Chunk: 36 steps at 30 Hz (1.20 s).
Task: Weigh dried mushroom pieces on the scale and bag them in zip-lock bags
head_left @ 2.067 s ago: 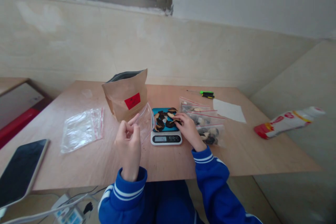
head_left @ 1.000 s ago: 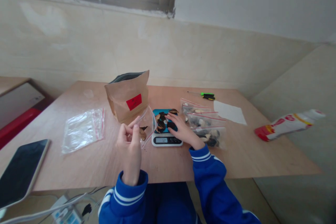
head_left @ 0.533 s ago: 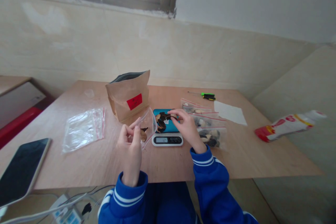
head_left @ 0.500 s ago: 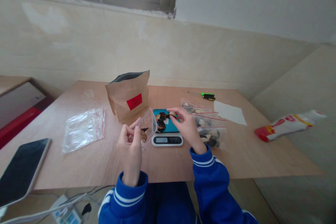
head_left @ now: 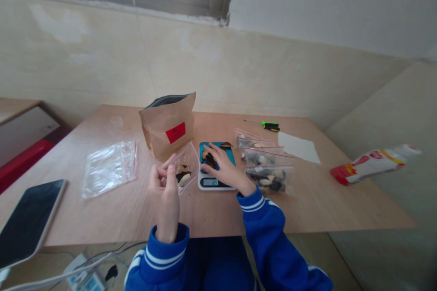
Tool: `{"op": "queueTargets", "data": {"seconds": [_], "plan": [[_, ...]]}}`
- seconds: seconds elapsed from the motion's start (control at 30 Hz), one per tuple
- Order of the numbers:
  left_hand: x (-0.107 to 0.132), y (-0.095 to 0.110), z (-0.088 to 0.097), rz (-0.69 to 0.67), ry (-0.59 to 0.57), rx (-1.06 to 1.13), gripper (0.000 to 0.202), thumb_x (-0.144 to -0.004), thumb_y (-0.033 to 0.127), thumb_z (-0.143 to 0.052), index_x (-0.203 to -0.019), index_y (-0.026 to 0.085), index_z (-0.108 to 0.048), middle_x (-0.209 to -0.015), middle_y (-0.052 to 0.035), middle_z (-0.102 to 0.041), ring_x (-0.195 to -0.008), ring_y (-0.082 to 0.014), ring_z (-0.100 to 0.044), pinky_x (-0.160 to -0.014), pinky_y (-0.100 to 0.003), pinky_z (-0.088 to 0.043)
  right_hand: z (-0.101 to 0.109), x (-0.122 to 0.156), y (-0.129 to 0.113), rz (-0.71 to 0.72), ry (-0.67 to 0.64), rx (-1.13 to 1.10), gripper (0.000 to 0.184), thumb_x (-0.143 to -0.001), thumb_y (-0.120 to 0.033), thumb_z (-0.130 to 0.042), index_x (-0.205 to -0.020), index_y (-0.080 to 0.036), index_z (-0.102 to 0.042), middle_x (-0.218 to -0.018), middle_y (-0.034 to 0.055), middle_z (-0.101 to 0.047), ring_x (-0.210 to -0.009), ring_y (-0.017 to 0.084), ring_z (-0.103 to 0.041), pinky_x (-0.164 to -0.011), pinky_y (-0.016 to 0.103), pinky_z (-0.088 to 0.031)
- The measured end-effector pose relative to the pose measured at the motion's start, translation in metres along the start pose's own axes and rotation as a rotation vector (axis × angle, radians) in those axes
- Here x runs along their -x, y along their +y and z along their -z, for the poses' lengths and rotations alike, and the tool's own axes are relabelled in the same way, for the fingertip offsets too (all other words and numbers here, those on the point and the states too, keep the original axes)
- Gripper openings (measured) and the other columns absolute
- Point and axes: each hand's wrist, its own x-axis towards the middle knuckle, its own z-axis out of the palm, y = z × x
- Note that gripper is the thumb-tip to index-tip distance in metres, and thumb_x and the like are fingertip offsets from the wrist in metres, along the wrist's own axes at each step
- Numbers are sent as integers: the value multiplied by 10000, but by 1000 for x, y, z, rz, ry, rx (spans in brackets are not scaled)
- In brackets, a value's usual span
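Observation:
My left hand (head_left: 163, 189) pinches the rim of a small clear zip bag (head_left: 184, 168) held open above the table; a few dark and pale dried slices lie inside it. Just right of it stands a small white kitchen scale (head_left: 215, 182) with a blue top carrying more dark slices (head_left: 210, 159). My right hand (head_left: 223, 168) lies flat over the scale's top with its fingers spread on the slices. Whether it grips any slice I cannot tell.
A brown paper pouch (head_left: 169, 125) with a red label stands open behind the scale. Three filled zip bags (head_left: 268, 163) lie right of it. Empty zip bags (head_left: 109, 168) lie left, a tablet (head_left: 25, 220) at the left edge, a green screwdriver (head_left: 269, 124), white paper (head_left: 298, 145) and a wrapped pack (head_left: 373, 160) right.
My right hand carried slices from the scale into the held bag, which now holds more, then came back down onto the scale's top. The bag dropped slightly lower.

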Motion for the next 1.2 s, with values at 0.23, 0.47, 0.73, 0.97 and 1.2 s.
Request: {"op": "queueTargets", "data": {"seconds": [0.23, 0.47, 0.73, 0.97, 1.2], "plan": [[-2, 0, 1, 3, 4, 35, 316, -842, 328, -581, -639, 217, -365, -1084, -114, -713, -1007, -238, -677, -872, -404, -548, -26, 7, 20, 89, -53, 102, 531, -847, -278, -628, -1353, -220, -481, -1485, 189, -371, -1413, 307, -290, -1126, 539, -290], [-2, 2, 2, 4, -9, 68, 309, -841, 314, -579, -640, 216, -366, -1078, -115, -715, -1005, -239, -683, -849, -394, -571, -23, 8, 24, 71, 2, 57, 363, -919, -217, -514, -1280, -212, -559, -1369, 152, -521, -1355, 245, -408, -1127, 466, -344], [-1, 0, 2, 7, -28, 62, 308, -843, 313, -569, -640, 214, -361, -1114, -124, -705, -1020, -241, -677, -863, -396, -564, -19, 9, 26, -24, 125, -63, 306, -914, -267, -541, -1205, -247, -635, -1326, 101, -581, -1286, 233, -497, -1113, 452, -373], [-4, -4, -3, -28, -35, 4, 312, -848, 317, -565, -629, 219, -366, -1057, -102, -720, -1091, -253, -642, -863, -391, -554, 7, 3, -15, -172, 314, -496, 402, -906, -440, -529, -1227, -215, -617, -1254, 94, -642, -1143, 221, -611, -993, 406, -491], [-1, -4, -14, -23, -37, 32, 298, -851, 356, -562, -645, 224, -390, -1095, -91, -706, -1009, -243, -670, -799, -383, -570, 24, 1, -71, -109, 42, -582, 359, -899, -432, -550, -1179, -229, -646, -1229, 53, -660, -1139, 192, -613, -975, 351, -507]]}}
